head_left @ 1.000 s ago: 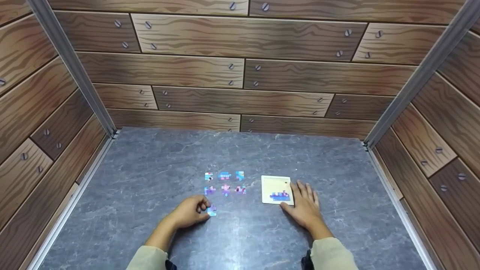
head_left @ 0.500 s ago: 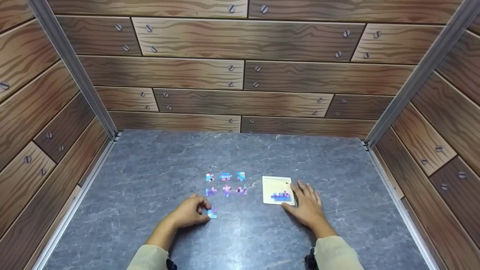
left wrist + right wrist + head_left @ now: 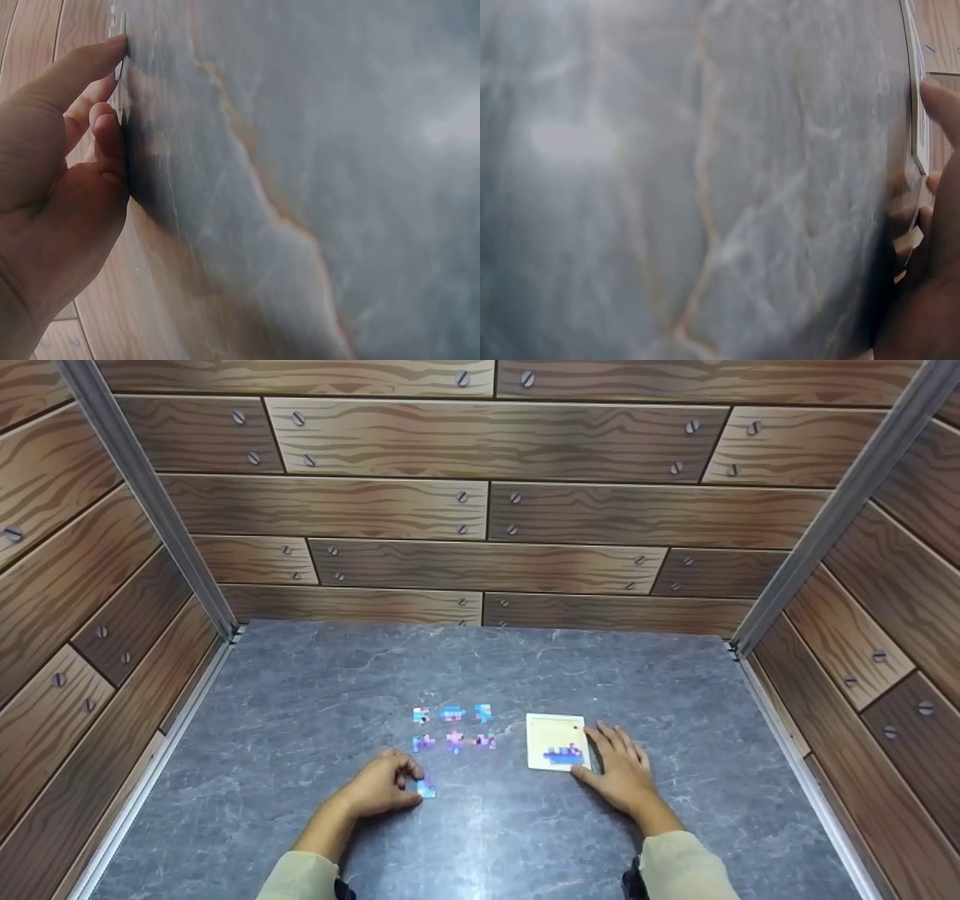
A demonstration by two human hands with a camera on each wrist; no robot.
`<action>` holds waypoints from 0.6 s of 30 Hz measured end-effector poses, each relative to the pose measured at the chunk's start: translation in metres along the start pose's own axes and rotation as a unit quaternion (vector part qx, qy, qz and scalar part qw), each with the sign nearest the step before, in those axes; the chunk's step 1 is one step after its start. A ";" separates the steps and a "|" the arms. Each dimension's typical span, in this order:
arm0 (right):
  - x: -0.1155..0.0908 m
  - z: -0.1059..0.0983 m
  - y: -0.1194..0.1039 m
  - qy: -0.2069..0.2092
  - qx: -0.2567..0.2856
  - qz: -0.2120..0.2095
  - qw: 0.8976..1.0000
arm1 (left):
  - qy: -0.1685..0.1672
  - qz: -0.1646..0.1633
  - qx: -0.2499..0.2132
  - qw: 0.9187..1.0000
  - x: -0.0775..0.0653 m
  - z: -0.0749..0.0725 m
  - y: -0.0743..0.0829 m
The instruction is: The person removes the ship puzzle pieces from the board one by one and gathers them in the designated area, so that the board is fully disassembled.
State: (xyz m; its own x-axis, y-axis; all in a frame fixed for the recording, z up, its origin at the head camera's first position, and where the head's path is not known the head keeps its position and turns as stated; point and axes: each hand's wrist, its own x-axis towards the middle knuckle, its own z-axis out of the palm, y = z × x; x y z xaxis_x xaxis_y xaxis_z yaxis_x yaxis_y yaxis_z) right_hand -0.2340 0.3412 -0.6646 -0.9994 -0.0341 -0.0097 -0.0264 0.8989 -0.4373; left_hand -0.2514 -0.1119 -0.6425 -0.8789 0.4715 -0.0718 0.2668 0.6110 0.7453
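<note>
My left hand (image 3: 382, 786) pinches a small blue and purple puzzle piece (image 3: 427, 788) by its left edge, between thumb and fingers, at the tabletop. In the left wrist view the thumb (image 3: 112, 49) lies at the thin piece's edge, seen almost side-on. Over on the right, my right hand (image 3: 621, 772) rests with spread fingers against the right edge of a cream puzzle tray (image 3: 551, 735). Its thumb touches the lower right corner. Inside the tray's lower right part sit joined blue, purple and pink pieces (image 3: 564, 755).
Beyond the left hand, loose puzzle pieces lie in two rows: a back row with a blue piece (image 3: 452, 713) and a front row with a pink one (image 3: 455, 738). Wood-patterned walls (image 3: 480, 510) enclose the grey marbled table (image 3: 337, 675) at the back and sides.
My right hand has shifted slightly right along the tray's edge. The left hand keeps the piece at nearly the same spot. The head view has tilted a little.
</note>
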 end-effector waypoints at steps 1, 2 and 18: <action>-0.001 0.000 0.001 0.003 0.002 -0.004 1.000 | 0.000 -0.001 0.000 1.000 0.000 0.000 0.000; -0.001 0.000 0.001 0.005 0.003 -0.008 1.000 | -0.001 -0.001 0.000 1.000 0.000 0.000 0.000; -0.004 0.001 0.000 0.010 0.004 -0.013 1.000 | -0.005 -0.009 -0.009 1.000 0.000 -0.001 -0.002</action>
State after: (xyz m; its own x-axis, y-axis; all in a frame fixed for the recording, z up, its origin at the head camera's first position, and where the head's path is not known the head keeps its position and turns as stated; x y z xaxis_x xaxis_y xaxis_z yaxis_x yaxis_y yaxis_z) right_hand -0.2303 0.3407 -0.6649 -0.9986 -0.0491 0.0202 -0.0530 0.8943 -0.4443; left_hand -0.2523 -0.1136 -0.6430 -0.8792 0.4674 -0.0926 0.2438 0.6082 0.7554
